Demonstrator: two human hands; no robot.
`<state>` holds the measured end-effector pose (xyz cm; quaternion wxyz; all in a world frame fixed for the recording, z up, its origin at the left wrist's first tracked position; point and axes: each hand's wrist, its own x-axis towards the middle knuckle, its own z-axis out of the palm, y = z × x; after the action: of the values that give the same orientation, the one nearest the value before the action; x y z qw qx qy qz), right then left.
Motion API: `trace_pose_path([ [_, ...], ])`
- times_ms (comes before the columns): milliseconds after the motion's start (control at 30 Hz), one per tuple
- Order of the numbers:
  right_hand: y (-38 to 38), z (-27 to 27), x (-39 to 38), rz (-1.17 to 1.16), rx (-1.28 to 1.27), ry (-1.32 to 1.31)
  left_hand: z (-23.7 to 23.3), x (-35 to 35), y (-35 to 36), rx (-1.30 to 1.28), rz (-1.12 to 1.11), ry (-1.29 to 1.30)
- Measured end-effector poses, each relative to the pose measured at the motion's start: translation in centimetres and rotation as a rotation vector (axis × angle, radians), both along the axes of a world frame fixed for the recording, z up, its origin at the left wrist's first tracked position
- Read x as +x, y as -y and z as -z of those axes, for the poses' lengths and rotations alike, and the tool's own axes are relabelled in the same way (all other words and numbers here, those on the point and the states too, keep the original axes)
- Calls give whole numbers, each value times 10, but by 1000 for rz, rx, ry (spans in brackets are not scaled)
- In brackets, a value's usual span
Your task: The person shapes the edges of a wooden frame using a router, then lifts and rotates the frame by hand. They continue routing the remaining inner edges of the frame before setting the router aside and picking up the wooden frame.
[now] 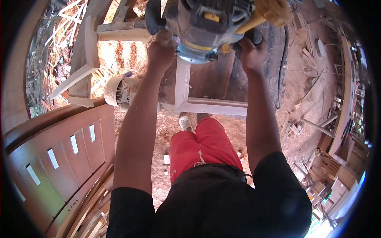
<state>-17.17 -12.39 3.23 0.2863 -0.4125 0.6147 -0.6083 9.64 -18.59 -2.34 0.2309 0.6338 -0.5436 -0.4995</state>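
A plunge router [202,27] with a dark motor body and a clear blue-tinted guard sits at the top of the view. My left hand [162,54] is closed round its left black handle knob [154,18]. On the other side, my right hand [254,55] grips the right handle, with part of the knob showing above the fingers. Beneath the router lies a pale wooden frame [216,104] on a dark worktop [228,81]. The router's bit and its contact with the wood are hidden from me. A yellow dust outlet [274,14] sticks out at the router's right.
An electric motor [123,91] stands left of the worktop. Further left are wooden beams [85,67] and a brown panelled door [67,154] with pale slots. Wood shavings [147,131] cover the floor round my feet. Timber offcuts [325,170] lie at the right.
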Motion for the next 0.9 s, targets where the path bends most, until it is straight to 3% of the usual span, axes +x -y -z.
trace_pose_path([
  [133, -57, -16, 26, -21, 62, 39, 16, 20, -51, -112, 1, -23],
  [200, -87, -7, 21, -39, -125, -597, 6, 27, -87, -215, -32, 30],
  [267, -114, 34, 3, -87, -244, -1066, 7, 36, -124, -319, -109, 65],
  [467, -195, 60, 41, -107, 110, 69, 43, 69, -190, -166, -61, 195],
  [633, -207, 95, 25, -115, 164, 59, 79, 69, -195, -87, -172, -54],
  [667, -203, 95, 23, -112, 174, 52, 39, 60, -185, -88, -163, 21],
  [733, -196, 91, 18, -108, 186, 36, 24, 55, -179, -103, -165, 78],
  [867, -173, 87, 13, -105, 185, -24, 58, 49, -156, -286, -224, 37],
  [900, -166, 87, 10, -105, 173, -56, 46, 43, -141, -267, -208, 52],
])
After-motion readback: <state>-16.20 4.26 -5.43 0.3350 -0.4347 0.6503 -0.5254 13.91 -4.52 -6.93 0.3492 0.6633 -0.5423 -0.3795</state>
